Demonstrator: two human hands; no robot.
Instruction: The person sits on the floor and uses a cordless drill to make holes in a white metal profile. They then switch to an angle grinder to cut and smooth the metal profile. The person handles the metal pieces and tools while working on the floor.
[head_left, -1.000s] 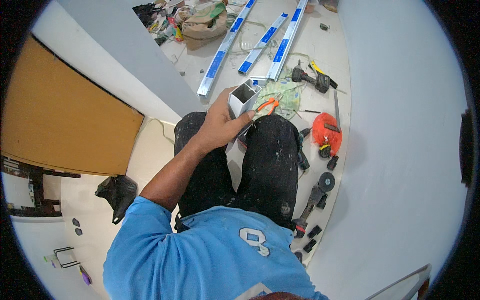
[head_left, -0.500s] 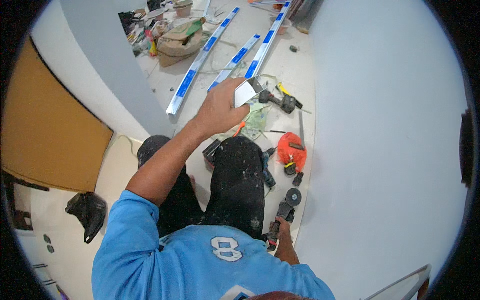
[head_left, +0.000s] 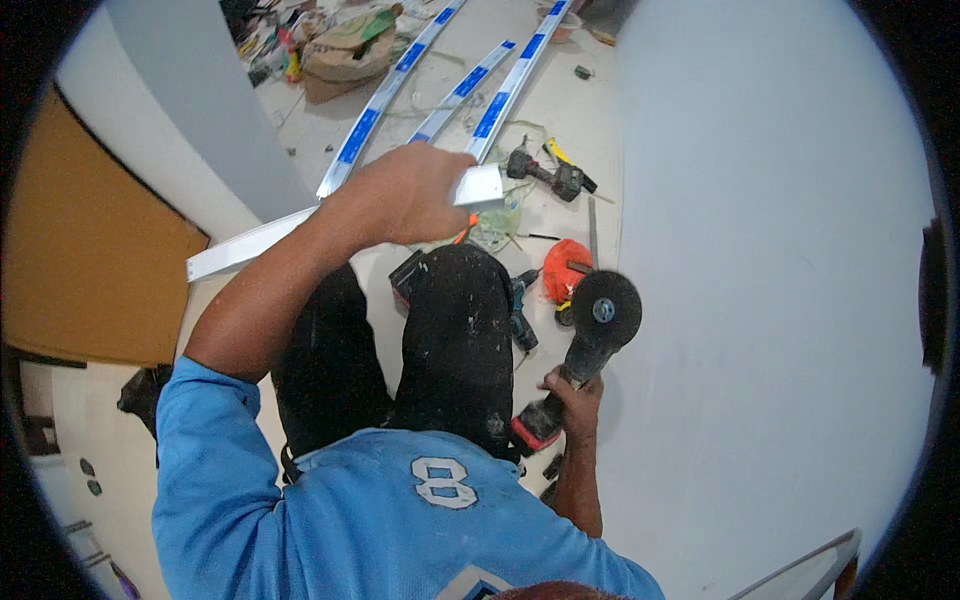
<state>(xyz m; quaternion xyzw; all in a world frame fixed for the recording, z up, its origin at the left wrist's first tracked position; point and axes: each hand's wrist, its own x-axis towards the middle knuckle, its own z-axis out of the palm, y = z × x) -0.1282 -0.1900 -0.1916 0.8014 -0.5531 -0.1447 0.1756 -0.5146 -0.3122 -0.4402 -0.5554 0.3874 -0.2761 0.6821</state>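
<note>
Clasping a profile (head_left: pixel 480 187) in your left hand (head_left: pixel 418 192), grinder (head_left: pixel 588 354) in your right hand (head_left: pixel 579 403), you could gash a knee (head_left: pixel 462 276) if your grip twists.

Pale floor (head_left: pixel 590 120) carried the lot: three silver bars with blue patches (head_left: pixel 487 118) ran roughly lengthwise at the far end, brown sack (head_left: pixel 345 65) left of them. Nearer the wall sat a black power driver (head_left: pixel 545 175), a crumpled green sheet (head_left: pixel 497 228), an orange-red bag (head_left: pixel 562 262) and a teal-and-black drill (head_left: pixel 521 318). Black plastic bag (head_left: pixel 142 398) lay far left, partly hidden.
</note>
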